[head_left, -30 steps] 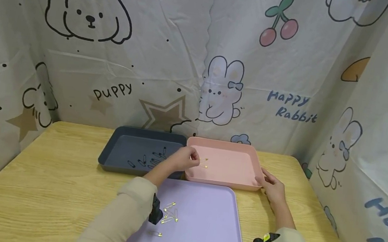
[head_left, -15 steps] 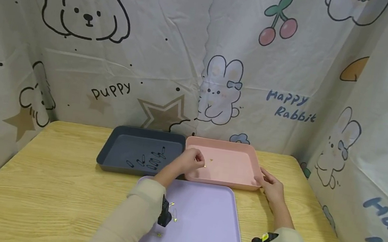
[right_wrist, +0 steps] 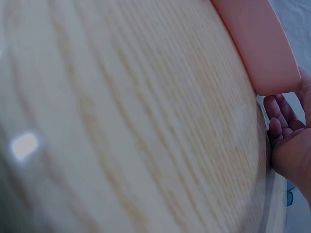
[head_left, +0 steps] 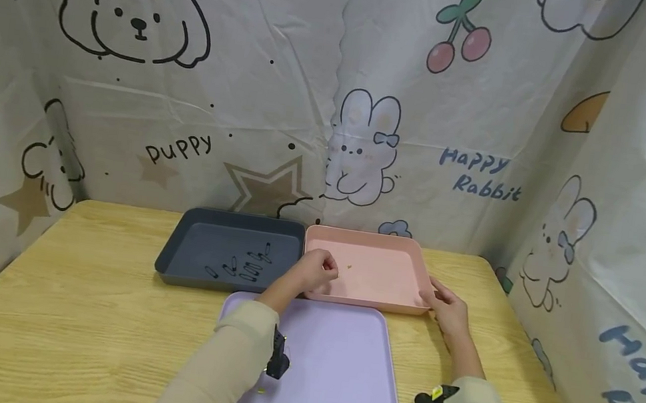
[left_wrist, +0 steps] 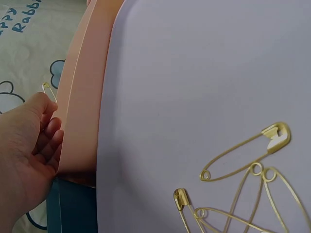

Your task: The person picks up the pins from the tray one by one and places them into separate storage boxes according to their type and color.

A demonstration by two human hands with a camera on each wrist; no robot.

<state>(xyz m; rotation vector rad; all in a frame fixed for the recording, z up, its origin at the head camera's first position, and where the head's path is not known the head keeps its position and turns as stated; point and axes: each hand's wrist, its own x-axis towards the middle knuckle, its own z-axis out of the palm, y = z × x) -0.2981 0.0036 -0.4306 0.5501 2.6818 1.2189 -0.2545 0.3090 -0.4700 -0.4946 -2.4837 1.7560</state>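
My left hand (head_left: 313, 273) is over the left part of the pink tray (head_left: 377, 279). Thumb and fingertips pinch a gold safety pin (left_wrist: 45, 86), whose capped end sticks out past them in the left wrist view. At the tray's right front corner my right hand (head_left: 449, 314) holds the wall, thumb over the rim and index finger along the outside. The other right fingers (right_wrist: 275, 127) curl loosely below the corner. Several gold safety pins (left_wrist: 245, 150) lie on the lilac tray (head_left: 339, 365), mostly hidden under my left forearm in the head view.
A dark grey tray (head_left: 189, 259) with several black safety pins (head_left: 252, 267) stands against the pink tray's left side. All the trays rest on a wooden table (head_left: 72, 319). A printed curtain (head_left: 286, 103) rises behind and at both sides.
My left hand has moved slightly right over the pink tray, still pinching the pin, and its forearm now covers most pins on the lilac tray. My right hand keeps its place.
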